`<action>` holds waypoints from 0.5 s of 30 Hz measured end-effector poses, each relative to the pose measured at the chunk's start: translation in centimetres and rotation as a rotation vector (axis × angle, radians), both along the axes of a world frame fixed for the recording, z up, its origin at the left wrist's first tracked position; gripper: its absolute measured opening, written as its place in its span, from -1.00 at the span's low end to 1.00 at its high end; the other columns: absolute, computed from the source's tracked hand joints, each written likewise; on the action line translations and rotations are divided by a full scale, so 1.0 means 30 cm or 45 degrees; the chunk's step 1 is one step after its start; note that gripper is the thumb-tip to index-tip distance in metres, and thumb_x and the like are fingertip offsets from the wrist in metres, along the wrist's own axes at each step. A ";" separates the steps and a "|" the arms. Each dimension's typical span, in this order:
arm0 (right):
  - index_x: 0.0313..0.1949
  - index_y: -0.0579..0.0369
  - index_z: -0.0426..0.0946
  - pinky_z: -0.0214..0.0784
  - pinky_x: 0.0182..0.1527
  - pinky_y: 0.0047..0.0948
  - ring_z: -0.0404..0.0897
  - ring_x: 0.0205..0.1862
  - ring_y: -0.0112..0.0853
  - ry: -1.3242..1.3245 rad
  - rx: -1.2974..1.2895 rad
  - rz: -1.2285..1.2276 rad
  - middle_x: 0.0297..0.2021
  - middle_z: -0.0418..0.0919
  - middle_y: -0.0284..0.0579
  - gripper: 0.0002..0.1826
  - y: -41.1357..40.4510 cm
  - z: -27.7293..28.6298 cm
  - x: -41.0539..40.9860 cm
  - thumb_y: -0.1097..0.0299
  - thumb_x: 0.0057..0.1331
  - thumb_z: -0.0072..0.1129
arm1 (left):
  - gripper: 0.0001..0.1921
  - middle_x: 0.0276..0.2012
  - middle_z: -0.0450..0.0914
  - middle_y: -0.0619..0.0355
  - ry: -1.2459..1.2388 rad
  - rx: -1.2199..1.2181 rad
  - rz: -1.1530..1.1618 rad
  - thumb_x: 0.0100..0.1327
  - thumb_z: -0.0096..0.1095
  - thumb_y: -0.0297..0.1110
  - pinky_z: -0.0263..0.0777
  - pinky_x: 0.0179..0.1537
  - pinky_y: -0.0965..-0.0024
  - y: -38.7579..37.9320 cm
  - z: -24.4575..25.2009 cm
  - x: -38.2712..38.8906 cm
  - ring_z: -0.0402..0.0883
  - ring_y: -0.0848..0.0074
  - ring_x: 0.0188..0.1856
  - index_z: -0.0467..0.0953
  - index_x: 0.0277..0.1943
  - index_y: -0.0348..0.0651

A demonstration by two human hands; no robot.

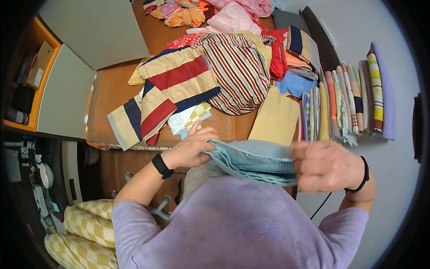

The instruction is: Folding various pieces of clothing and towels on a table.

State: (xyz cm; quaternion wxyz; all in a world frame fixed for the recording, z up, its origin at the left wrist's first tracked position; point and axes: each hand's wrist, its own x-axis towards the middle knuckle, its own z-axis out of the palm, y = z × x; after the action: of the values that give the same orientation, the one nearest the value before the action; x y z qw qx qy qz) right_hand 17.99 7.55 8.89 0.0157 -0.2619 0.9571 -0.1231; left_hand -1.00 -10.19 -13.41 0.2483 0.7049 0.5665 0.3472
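Note:
A folded light-blue striped cloth point(252, 158) is held up in front of my body. My left hand point(195, 144), with a black band at the wrist, grips its left end. My right hand point(326, 166), somewhat blurred, closes on its right end. Beyond the cloth, a piece of yellow fabric point(275, 117) lies on the bed. A striped cloth in beige, navy and dark red point(181, 77) lies farther left, partly folded over. Against it rests a bundled cloth with thin stripes point(235, 70).
Folded fabrics point(336, 104) stand upright in a row along the wall at right. Orange and pink fabrics point(231, 18) lie heaped at the bed's far end. Cabinet doors point(65, 94) border the left side. A checked yellow cover point(90, 228) is at lower left.

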 end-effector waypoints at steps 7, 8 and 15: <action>-0.69 0.12 0.23 0.24 -0.03 -0.22 0.31 -0.44 -0.22 0.153 0.362 -0.494 -0.68 0.24 -0.16 -0.84 0.188 -0.052 0.066 0.60 -0.33 -0.01 | -0.82 -0.45 0.37 0.02 -0.036 -0.147 0.074 -0.01 0.23 -0.42 0.24 -0.21 0.27 -0.028 0.035 -0.035 0.38 0.23 -0.30 0.37 -0.52 -0.30; -0.68 0.13 0.23 0.24 -0.10 -0.25 0.28 -0.45 -0.21 0.149 0.373 -0.584 -0.69 0.24 -0.13 -0.84 0.218 -0.072 0.085 0.59 -0.33 -0.01 | -0.79 -0.49 0.34 0.00 -0.067 -0.107 0.135 0.01 0.23 -0.40 0.26 -0.34 0.30 -0.030 0.071 -0.044 0.37 0.20 -0.38 0.35 -0.53 -0.31; -0.53 0.18 0.31 0.19 -0.29 -0.29 0.29 -0.39 -0.19 -0.120 0.166 -0.883 -0.56 0.33 -0.11 -0.80 0.312 -0.115 0.182 0.53 -0.16 0.16 | -0.76 -0.51 0.37 0.02 0.212 -0.008 0.217 -0.03 0.29 -0.37 0.28 -0.40 0.32 0.005 0.303 -0.134 0.38 0.23 -0.44 0.38 -0.49 -0.34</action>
State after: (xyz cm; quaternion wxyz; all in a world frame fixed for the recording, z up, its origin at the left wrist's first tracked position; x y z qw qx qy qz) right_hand 23.43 16.91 5.45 0.0338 0.0862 0.9931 -0.0717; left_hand -5.01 -10.04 -4.33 0.1721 0.6797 0.6441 0.3057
